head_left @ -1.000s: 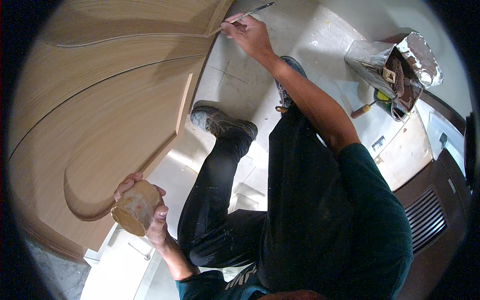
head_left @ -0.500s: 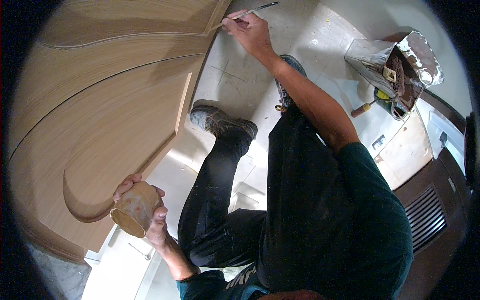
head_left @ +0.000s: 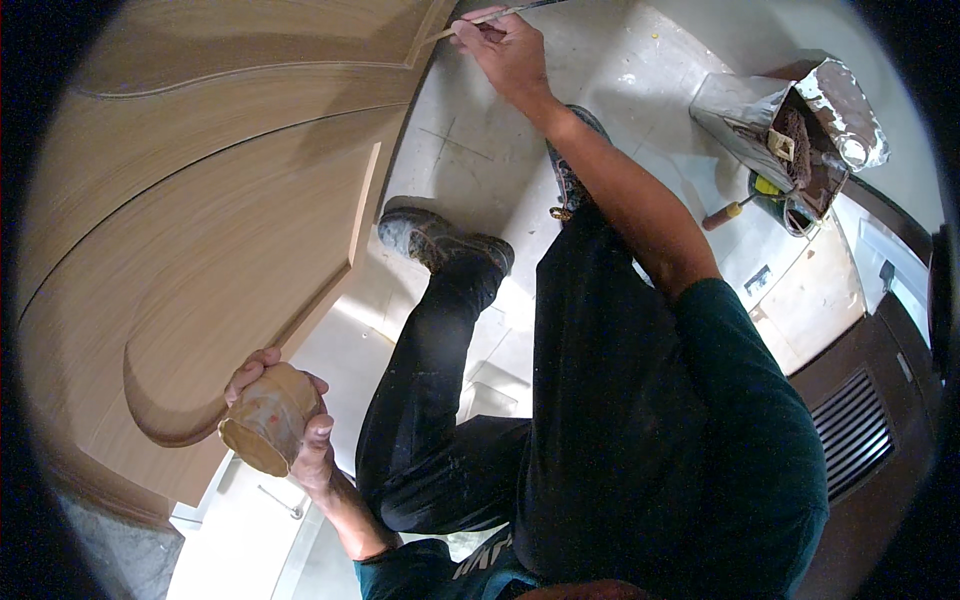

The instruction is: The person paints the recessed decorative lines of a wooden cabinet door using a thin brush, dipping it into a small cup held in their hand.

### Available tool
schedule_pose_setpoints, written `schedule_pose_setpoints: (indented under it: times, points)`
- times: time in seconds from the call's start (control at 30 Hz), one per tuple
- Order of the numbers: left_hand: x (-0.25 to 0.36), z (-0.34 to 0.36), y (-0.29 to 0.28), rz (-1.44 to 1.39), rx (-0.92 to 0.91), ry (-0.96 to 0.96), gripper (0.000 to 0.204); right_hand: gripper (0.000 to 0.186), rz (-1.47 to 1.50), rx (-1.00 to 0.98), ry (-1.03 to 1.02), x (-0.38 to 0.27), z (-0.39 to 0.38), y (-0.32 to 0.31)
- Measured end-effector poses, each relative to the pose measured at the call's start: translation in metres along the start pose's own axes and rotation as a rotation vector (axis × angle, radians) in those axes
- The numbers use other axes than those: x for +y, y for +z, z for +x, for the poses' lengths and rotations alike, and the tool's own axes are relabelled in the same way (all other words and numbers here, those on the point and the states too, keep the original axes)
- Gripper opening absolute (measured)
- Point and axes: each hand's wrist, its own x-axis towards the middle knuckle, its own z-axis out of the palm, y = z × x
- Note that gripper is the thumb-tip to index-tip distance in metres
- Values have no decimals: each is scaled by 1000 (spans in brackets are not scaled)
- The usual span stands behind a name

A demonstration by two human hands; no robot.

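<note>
My left hand (head_left: 315, 458) is wrapped round a tan-smeared cup (head_left: 272, 412), which it holds tilted, its rim towards the lower left. Tan paint coats the rim; the inside is barely visible. At the top, my right hand (head_left: 510, 58) pinches a slim paintbrush (head_left: 440, 36). Its pale end points left to the grooved corner of a wood-grain door panel (head_left: 250, 110); whether it touches I cannot tell. The dark end points right, away from the panel. Another curved, grooved part of the panelling (head_left: 240, 280) lies beside the cup.
On the right, a cut-open metal can (head_left: 740, 115) holds a brown fuzzy roller. A tool with a brown handle (head_left: 722, 216) rests by a small pot (head_left: 795, 218). My shoes (head_left: 440, 242) stand on the tiled floor (head_left: 640, 60). A dark louvred door (head_left: 855, 435) is at lower right.
My right hand has shifted slightly down, and the brush with it; its dark end now reaches the frame's top edge. My left hand and the cup have hardly moved.
</note>
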Motion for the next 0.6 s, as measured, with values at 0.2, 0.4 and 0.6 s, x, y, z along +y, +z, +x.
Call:
schedule_pose_setpoints:
  times: [0.2,0.4,0.6]
  points:
    - [-4,-3,-4,19,23,-6,100,18,-81,-204,156,-6,-12,-3]
    - [-5,0,-3,48,34,2,101,19,-50,-29,76,-8,-4,1]
    - [-10,-2,-7,26,33,-3,99,21,-118,-105,59,2,-4,-7]
